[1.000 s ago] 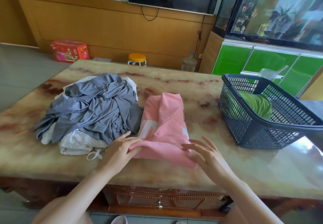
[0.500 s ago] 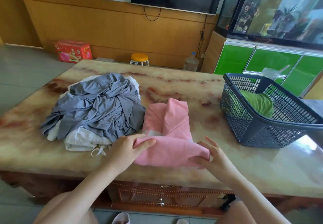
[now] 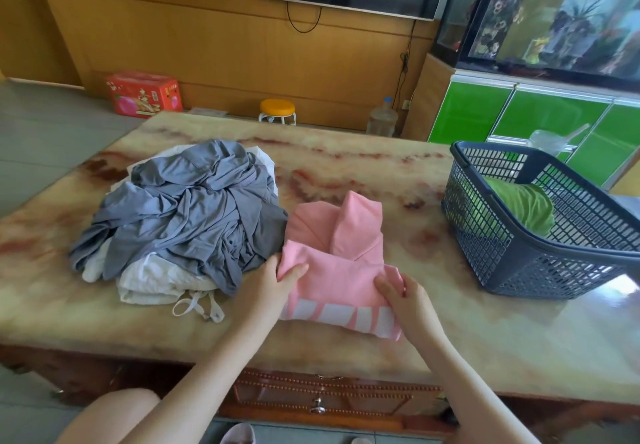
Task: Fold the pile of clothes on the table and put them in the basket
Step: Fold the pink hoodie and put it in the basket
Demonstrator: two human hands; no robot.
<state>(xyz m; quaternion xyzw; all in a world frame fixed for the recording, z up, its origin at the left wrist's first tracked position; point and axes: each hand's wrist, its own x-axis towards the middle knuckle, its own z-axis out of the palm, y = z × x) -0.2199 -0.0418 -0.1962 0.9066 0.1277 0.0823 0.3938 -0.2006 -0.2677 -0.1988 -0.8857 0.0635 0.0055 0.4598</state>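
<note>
A pink garment point(image 3: 337, 270) with white stripes lies partly folded on the marble table point(image 3: 346, 166) near its front edge. My left hand point(image 3: 273, 279) pinches the left corner of its folded-over flap. My right hand point(image 3: 403, 296) grips the flap's right corner. To the left sits a crumpled pile of grey clothes point(image 3: 187, 208) over white ones point(image 3: 156, 277). A dark plastic basket point(image 3: 512, 256) stands at the right of the table with a folded green garment point(image 3: 519, 201) inside.
Beyond the table a red box point(image 3: 143, 92), a small yellow stool point(image 3: 277, 109) and a water bottle point(image 3: 381, 118) stand on the floor by the wooden wall. Green cabinets point(image 3: 536, 118) with an aquarium on top are at the right.
Both hands have lifted the pink garment's near edge and carried it away from me over the rest, so the white stripes now show along the front.
</note>
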